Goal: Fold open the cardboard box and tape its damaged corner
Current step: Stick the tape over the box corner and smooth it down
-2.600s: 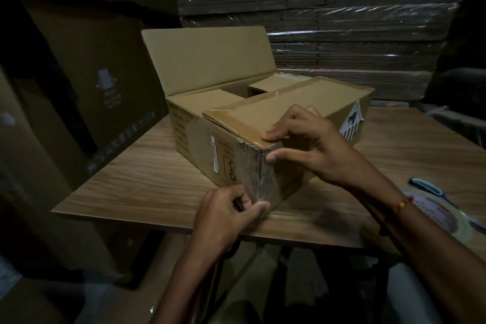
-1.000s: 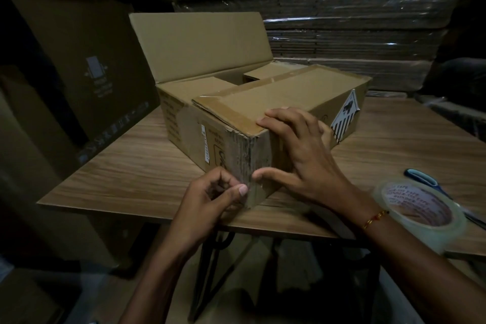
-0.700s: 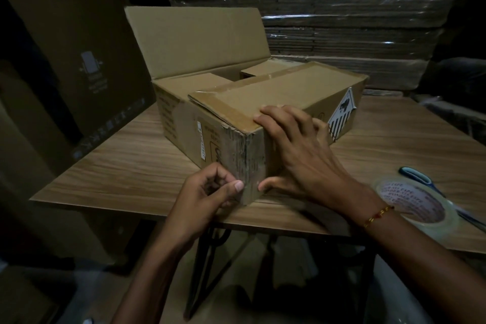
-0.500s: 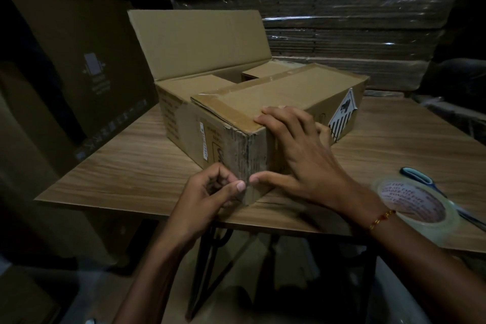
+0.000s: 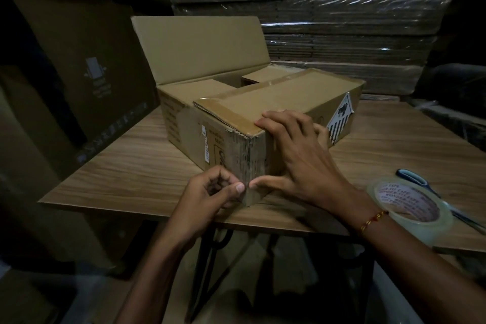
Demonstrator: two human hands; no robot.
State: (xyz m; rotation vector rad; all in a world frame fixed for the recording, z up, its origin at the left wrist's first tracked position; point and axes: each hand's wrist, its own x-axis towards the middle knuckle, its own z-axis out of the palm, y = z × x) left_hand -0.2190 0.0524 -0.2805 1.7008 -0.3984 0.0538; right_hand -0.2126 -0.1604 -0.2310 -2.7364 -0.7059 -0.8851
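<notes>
Right hand [image 5: 297, 155] spread wide and flat against the near long side of the cardboard box [image 5: 263, 113], fingertips hooked over the top edge at the damaged corner [image 5: 248, 166], thumb stretched down low along the base. Left hand [image 5: 210, 197] curled narrow, thumb tip pressed to the bottom of that same corner edge, nearly meeting the right thumb; holding nothing loose, as far as can be told in the dim light.

Compared with half a second ago, little changed: same spread, same pinch, right thumb reaching a touch closer to the left. Over the longer stretch, right hand lowered from the top edge of the corner onto the side panel, left hand kept low at the foot of the corner. Read as rubbing down, pressing clear tape flat along the crushed, ragged edge. Glossy film over the corner faintly visible; its exact extent hard to tell.

Box sitting on the wooden table [image 5: 131, 173], corner close to the near table edge, rear flap [image 5: 200, 50] standing upright, near flap folded shut. Roll of clear tape [image 5: 410, 210] resting near the right wrist, blue-handled scissors [image 5: 413, 180] just behind it. Neither touched now.

Judged near the end of the taping: corner apparently covered, smoothing under way, possibly another strip to follow.
</notes>
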